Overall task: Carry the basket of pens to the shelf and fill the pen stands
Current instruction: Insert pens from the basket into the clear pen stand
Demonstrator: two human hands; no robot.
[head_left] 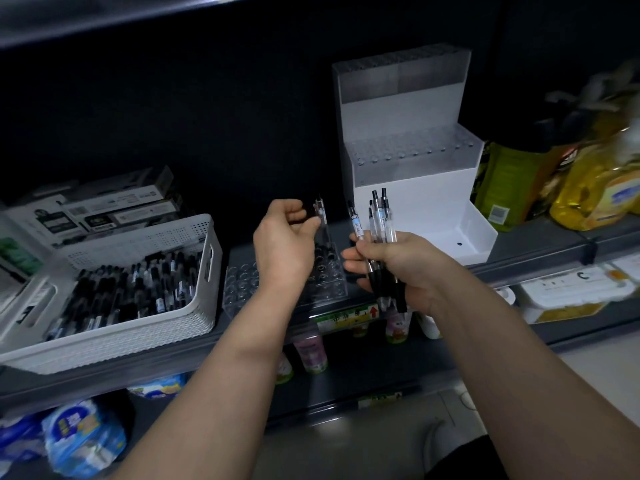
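My right hand [401,268] grips a bunch of pens [379,223], tips down. My left hand [282,240] has its fingers [310,224] pinching 1 clear pen [322,220] upright over the clear pen stand [332,284] on the shelf [533,254]. I should line its tip over a free hole, then lower it straight. The white basket [138,337] of pens sits left, and a tiered white stand [415,183] waits behind.

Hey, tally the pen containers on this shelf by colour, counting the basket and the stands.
White: 2, the basket and the tiered stand
Clear: 1, the clear stand with holes
Total: 3
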